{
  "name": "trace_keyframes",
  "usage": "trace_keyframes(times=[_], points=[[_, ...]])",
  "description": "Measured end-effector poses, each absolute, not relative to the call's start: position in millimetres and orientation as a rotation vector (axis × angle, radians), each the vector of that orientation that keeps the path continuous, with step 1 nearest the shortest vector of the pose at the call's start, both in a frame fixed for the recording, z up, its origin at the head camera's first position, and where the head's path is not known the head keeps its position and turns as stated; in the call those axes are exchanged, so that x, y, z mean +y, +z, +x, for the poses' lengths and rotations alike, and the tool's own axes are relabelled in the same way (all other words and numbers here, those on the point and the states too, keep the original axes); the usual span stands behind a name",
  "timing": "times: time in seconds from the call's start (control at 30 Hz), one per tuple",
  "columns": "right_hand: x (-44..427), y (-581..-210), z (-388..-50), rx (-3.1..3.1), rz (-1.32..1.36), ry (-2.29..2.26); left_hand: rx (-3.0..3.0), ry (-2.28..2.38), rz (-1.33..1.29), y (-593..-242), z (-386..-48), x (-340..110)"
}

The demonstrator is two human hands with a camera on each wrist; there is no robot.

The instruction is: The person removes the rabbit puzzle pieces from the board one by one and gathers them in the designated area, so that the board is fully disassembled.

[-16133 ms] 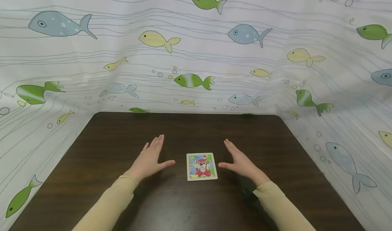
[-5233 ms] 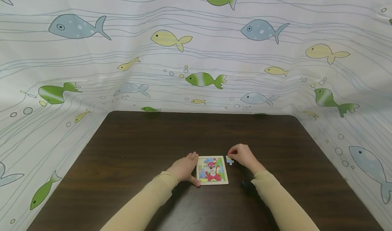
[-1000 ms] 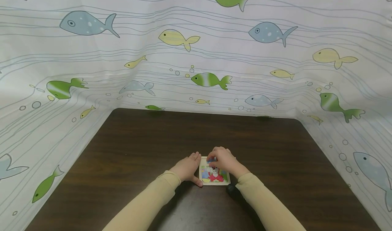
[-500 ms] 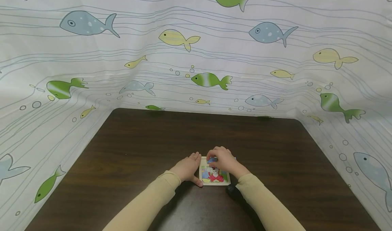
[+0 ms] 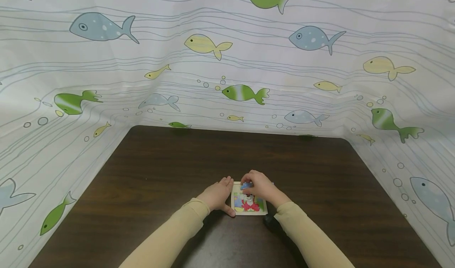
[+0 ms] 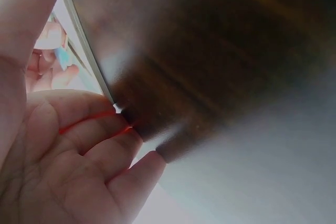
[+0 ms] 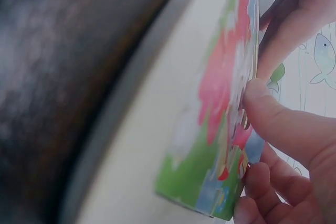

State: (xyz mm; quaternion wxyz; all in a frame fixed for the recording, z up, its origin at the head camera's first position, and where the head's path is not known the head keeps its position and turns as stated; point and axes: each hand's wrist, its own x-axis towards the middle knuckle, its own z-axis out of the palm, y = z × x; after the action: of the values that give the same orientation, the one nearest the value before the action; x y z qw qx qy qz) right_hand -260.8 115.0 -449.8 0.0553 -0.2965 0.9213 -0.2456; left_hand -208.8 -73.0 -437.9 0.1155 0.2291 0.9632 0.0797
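Chg: R hand [image 5: 262, 187] has shifted from right of the puzzle board [image 5: 237, 188] (lower centre, head view) to over its top, pinching a blue pc [image 5: 246, 185]; I judge that pc is being worked, in or out unclear. L hand [image 5: 215, 195]: fingers straight, thumb wide, at board's left edge. Hidden: board's upper right, under R hand. R wrist view: left half blurred

Puzzle board [image 5: 250, 206] partly behind the hands [image 5: 261, 186]
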Motion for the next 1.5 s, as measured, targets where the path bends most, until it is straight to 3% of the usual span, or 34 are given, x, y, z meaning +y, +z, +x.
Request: trace_keyframes(times=[0.87, 1.5], points=[[116.5, -448.0, -259.6, 2.766, -0.787, -0.807, 2.82, 0.226, 0.674, -436.8, -207.8, -73.5], [120.4, -447.7, -258.1, 2.737, -0.87, -0.824, 2.813, 0.247, 0.666, -435.6, -206.8, -73.4]])
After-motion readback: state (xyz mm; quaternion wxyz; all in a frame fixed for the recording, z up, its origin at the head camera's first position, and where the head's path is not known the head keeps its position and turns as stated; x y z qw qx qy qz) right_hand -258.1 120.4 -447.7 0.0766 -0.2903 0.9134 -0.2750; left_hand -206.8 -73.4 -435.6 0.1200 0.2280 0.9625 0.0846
